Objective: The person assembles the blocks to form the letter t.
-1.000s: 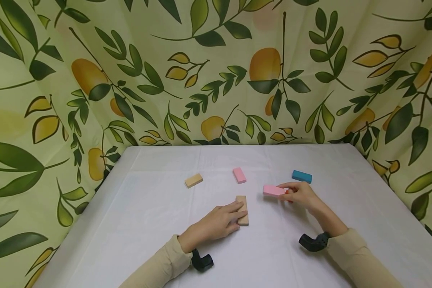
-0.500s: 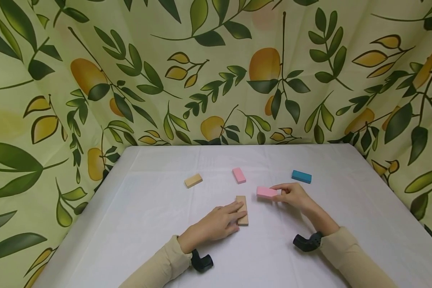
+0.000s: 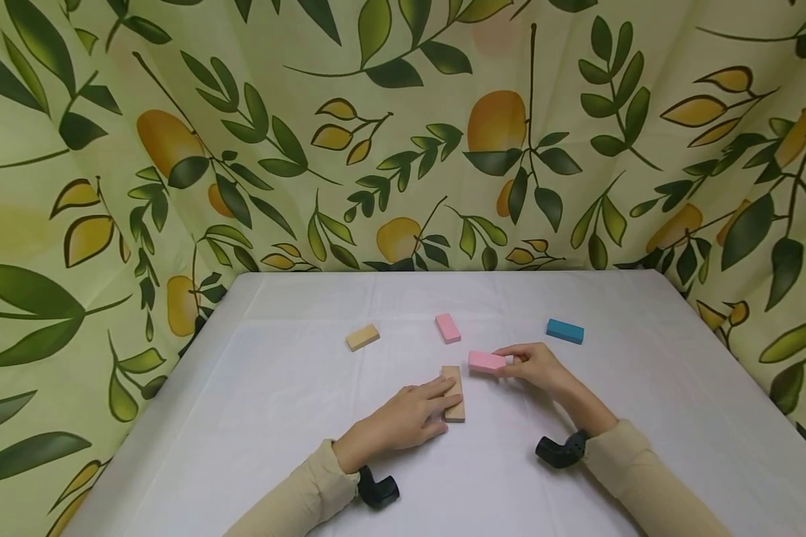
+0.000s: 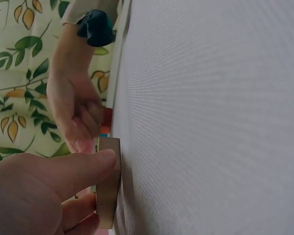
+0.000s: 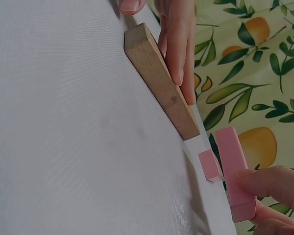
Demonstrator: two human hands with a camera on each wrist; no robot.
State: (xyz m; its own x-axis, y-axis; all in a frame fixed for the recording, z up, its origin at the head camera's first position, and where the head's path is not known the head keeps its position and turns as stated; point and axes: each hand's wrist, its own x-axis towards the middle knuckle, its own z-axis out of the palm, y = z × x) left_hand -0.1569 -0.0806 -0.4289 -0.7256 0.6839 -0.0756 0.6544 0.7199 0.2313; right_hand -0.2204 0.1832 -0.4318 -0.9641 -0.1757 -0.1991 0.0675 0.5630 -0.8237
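A bare wooden block (image 3: 454, 410) lies flat on the white-covered table, roughly mid-table. My left hand (image 3: 403, 418) holds it, fingers across its top and thumb (image 4: 95, 169) at its side. The right hand (image 3: 540, 365) pinches one end of a pink block (image 3: 486, 362) between thumb and fingers. That pink block is raised above the cloth, just right of the wooden block's far end. A red block (image 4: 107, 120) shows beyond the right hand in the left wrist view; the hand hides it in the head view.
Farther back lie a second wooden block (image 3: 363, 338), another pink block (image 3: 448, 328) and a blue block (image 3: 565, 331). A leaf-and-fruit patterned curtain (image 3: 403, 149) stands behind and beside the table (image 3: 275, 388). Each wrist carries a black camera mount (image 3: 378, 488).
My right hand has moved left with the pink block, toward the wooden block, and the red block has gone out of sight behind it. The left hand has stayed put.
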